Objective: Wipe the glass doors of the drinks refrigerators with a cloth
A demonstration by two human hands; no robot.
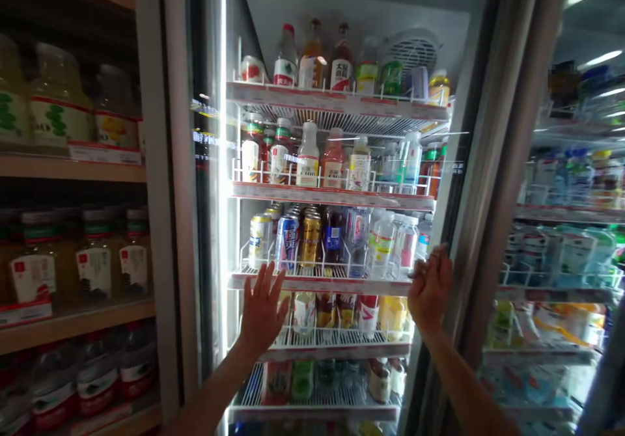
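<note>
My left hand [263,309] is raised before a lit drinks cooler, with its fingers stretched out and apart and nothing held. It overlaps the front rail of the can shelf [342,284]; whether it touches anything I cannot tell. Higher up, beside the cooler's right frame, my right hand [432,289] has its fingers curled together. What they hold, if anything, is too blurred to make out. Nearest the left hand stand a blue can [286,242] and a white and yellow can [259,239]. Clear bottles [381,244] stand left of the right hand.
Upper cooler shelves [336,192] carry bottles of several colours; lower shelves hold more drinks. Grey metal door frames [495,182] edge the cooler. Wooden shelves [73,168] with juice bottles [58,91] are at left. Further stocked shelves [561,296] and a partly visible person are at right.
</note>
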